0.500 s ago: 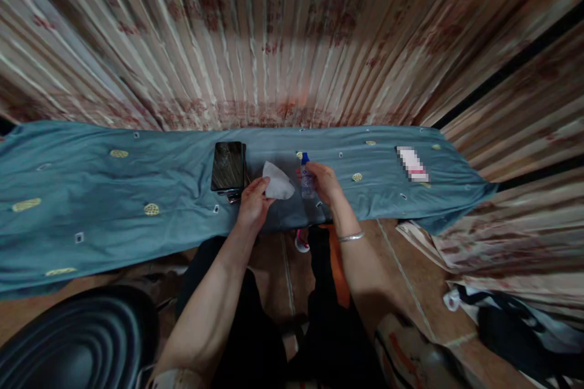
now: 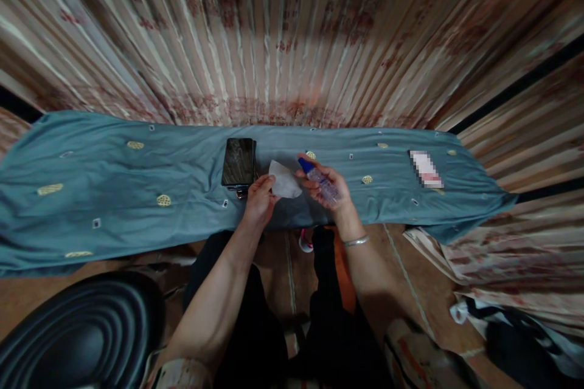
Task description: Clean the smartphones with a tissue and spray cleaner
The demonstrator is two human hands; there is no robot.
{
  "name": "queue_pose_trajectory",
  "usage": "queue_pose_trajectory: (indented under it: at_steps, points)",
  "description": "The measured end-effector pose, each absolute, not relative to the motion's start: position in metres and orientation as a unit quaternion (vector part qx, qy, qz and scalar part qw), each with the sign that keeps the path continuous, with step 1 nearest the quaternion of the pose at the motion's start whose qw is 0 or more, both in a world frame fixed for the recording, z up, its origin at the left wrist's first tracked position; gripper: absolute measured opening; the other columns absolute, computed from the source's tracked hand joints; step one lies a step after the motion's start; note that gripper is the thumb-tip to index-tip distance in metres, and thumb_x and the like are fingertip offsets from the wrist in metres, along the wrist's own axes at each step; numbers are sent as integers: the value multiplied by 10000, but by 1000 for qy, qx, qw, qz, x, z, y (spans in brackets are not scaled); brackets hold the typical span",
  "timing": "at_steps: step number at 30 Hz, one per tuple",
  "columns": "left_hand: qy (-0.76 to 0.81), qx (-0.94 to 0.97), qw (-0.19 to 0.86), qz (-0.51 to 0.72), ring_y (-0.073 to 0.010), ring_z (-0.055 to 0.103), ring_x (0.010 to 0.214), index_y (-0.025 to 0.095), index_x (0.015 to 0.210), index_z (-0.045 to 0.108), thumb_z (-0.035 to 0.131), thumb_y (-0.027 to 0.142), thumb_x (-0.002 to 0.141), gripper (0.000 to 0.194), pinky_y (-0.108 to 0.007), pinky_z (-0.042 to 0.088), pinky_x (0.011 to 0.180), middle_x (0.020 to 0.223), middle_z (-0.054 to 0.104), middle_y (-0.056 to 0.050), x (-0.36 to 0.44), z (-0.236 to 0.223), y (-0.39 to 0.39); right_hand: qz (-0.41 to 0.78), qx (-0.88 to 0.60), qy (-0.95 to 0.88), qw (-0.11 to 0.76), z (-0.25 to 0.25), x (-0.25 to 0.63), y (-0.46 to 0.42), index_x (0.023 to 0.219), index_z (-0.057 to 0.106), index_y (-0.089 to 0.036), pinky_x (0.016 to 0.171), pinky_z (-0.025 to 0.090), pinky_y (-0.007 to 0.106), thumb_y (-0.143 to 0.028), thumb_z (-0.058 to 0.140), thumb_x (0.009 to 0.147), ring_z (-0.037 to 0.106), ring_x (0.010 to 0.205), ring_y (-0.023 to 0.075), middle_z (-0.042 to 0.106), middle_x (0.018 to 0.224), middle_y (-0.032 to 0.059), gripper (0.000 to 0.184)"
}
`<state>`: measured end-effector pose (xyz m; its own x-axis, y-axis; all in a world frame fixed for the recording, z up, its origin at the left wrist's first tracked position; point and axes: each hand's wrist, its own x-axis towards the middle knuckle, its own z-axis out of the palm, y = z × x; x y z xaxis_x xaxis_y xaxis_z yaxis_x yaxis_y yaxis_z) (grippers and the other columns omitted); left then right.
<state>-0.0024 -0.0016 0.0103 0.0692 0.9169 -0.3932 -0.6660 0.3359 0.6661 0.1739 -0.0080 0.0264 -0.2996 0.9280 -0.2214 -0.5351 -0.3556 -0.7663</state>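
Note:
My left hand [image 2: 259, 199] pinches a white tissue [image 2: 283, 181] above a table covered with a teal cloth [image 2: 137, 188]. My right hand [image 2: 329, 189] grips a small clear spray bottle [image 2: 321, 180] with a blue cap, tilted so the cap points left toward the tissue. A silver bangle [image 2: 356, 241] sits on my right wrist. A dark phone [image 2: 238, 161] lies flat on the cloth just left of my left hand.
A small white and pink packet [image 2: 426, 169] lies on the cloth at the right. Patterned curtains [image 2: 292, 30] hang behind the table. A dark round stool [image 2: 77, 334] stands at the lower left. Clothes [image 2: 511, 316] lie on the floor at the right.
My right hand has tipped the bottle from upright to slanted, its cap toward the tissue. My left hand still holds the tissue. The view has shifted slightly.

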Motion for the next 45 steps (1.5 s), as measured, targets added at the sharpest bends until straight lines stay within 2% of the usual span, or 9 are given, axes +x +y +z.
queue_pose_trajectory:
  at_steps: [5, 10, 17, 24, 28, 36, 45]
  points:
    - [393, 169, 715, 552, -91, 633, 534, 157, 730, 601, 786, 142, 669, 196, -189, 454, 527, 606, 665, 35, -3, 13, -2, 758, -324, -316, 469, 27, 171, -9, 1262, 584, -258, 386, 235, 155, -393, 582, 793, 379, 547, 95, 708, 986, 62, 488]
    - [392, 162, 715, 556, -84, 609, 520, 161, 719, 613, 763, 131, 679, 158, -188, 455, 518, 599, 660, 40, -3, 13, -2, 756, -313, -331, 471, 22, 166, -8, 1267, 593, -281, 399, 302, 173, -401, 624, 800, 415, 572, 101, 712, 1113, 80, 484]
    - [401, 183, 697, 566, -76, 552, 489, 172, 741, 602, 740, 150, 718, 142, -188, 417, 511, 585, 632, 49, -5, 11, -2, 716, -346, -395, 460, 16, 152, -10, 1398, 502, -255, 447, 389, 183, -328, 683, 795, 509, 553, 83, 740, 952, 24, 634]
    - [424, 158, 682, 574, -90, 543, 497, 185, 795, 586, 611, 81, 805, 108, -212, 438, 568, 573, 615, 51, -4, 16, 0, 661, -395, -467, 436, 5, 139, -11, 1204, 583, -243, 424, 418, 189, -293, 732, 743, 554, 495, 83, 694, 778, -49, 488]
    - [423, 161, 684, 572, -101, 543, 518, 188, 778, 609, 566, 64, 830, 141, -239, 461, 629, 589, 614, 37, -4, 17, -1, 649, -399, -471, 445, 2, 135, -10, 1203, 578, -257, 422, 415, 184, -311, 725, 748, 556, 490, 79, 692, 764, -60, 481]
    - [424, 156, 684, 573, -108, 557, 554, 183, 776, 611, 564, 67, 817, 132, -240, 450, 622, 620, 627, 26, -5, 15, -3, 641, -415, -477, 436, 3, 137, -10, 1183, 584, -264, 419, 415, 187, -321, 723, 731, 546, 475, 80, 705, 744, -62, 476]
    - [413, 168, 687, 573, -87, 564, 541, 182, 793, 592, 657, 102, 779, 103, -202, 424, 568, 608, 623, 46, -4, 12, -4, 645, -414, -472, 435, 5, 138, -11, 1220, 565, -248, 437, 422, 193, -331, 713, 749, 558, 497, 93, 696, 755, -50, 501]
